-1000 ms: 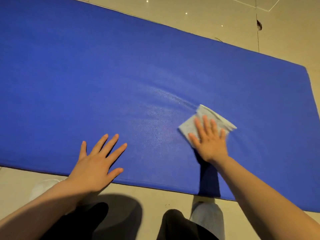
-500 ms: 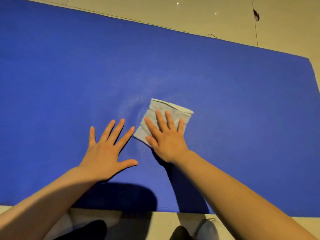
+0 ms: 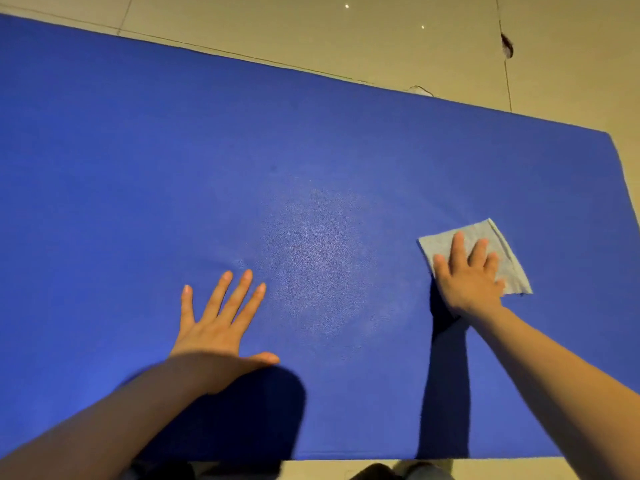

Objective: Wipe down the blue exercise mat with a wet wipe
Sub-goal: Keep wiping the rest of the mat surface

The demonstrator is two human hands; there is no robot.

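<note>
An indoor room with a hard floor, most likely in a home or a small exercise space; which one cannot be told. The floor [image 3: 346,32] is laid in large glossy beige tiles with thin grout lines, and small points of ceiling light reflect off it. A blue exercise mat [image 3: 311,150] lies spread flat on the tiles. One tile joint has a dark chip [image 3: 507,47].

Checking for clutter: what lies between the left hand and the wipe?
Head view: only bare blue exercise mat, with a paler sheen, between left hand and grey wet wipe.
</note>
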